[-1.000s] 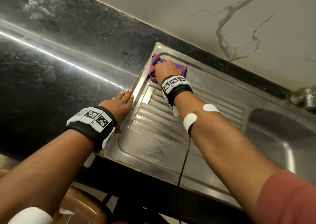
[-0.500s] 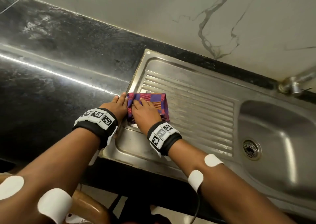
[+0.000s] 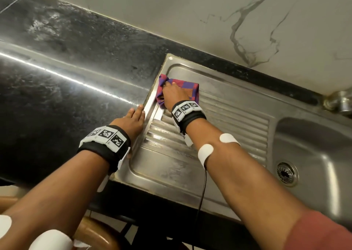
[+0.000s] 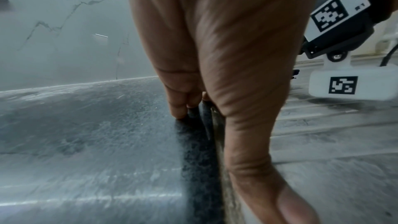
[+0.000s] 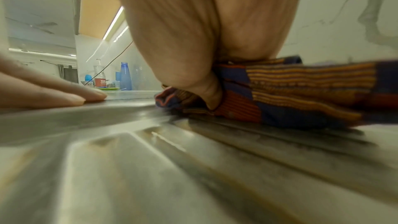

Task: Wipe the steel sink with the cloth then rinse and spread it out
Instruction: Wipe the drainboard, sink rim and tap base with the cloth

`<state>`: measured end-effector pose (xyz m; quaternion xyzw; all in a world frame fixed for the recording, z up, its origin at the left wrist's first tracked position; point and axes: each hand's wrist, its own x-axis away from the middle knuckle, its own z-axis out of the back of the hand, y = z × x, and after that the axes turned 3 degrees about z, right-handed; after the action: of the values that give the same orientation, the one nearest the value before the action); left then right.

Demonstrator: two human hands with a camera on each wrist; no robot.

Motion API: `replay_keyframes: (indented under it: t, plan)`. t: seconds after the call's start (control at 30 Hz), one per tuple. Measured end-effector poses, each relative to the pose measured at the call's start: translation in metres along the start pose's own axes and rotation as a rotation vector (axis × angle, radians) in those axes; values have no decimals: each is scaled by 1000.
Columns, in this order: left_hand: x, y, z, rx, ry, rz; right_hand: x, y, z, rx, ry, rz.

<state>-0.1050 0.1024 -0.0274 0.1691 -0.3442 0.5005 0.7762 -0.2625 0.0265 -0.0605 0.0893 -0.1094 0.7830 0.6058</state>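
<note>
A purple, red and orange checked cloth (image 3: 190, 89) lies folded on the far left corner of the steel sink's ribbed drainboard (image 3: 228, 120). My right hand (image 3: 166, 85) lies on top of it, fingers bent down into its bunched left end. The right wrist view shows the thumb tucked into a fold of the cloth (image 5: 301, 91) and the palm bearing down. My left hand (image 3: 136, 116) rests flat with straight fingers on the black countertop (image 3: 66, 97), right along the sink's left rim. In the left wrist view that hand (image 4: 187, 106) holds nothing.
The basin (image 3: 314, 154) with its drain (image 3: 286, 173) lies to the right, and a steel tap (image 3: 339, 103) juts out at the far right. A marbled white wall runs behind. Bottles (image 5: 126, 76) stand far off along the counter.
My right hand slid the cloth from the near left of the drainboard back toward the far left corner. The left hand stayed at the sink's rim.
</note>
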Motion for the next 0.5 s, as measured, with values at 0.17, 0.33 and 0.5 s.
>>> replay_keyframes:
  t: [0.17,0.33,0.5]
  plan:
    - [-4,-3,-1,-20,-30,5,7,5,7,-26,81,-9]
    - [-6,-4,-2,-22,-18,-2,33,33,5,-69,102,-84]
    - [-3,-1,0,-37,-13,7,68,79,-10,-184,119,-188]
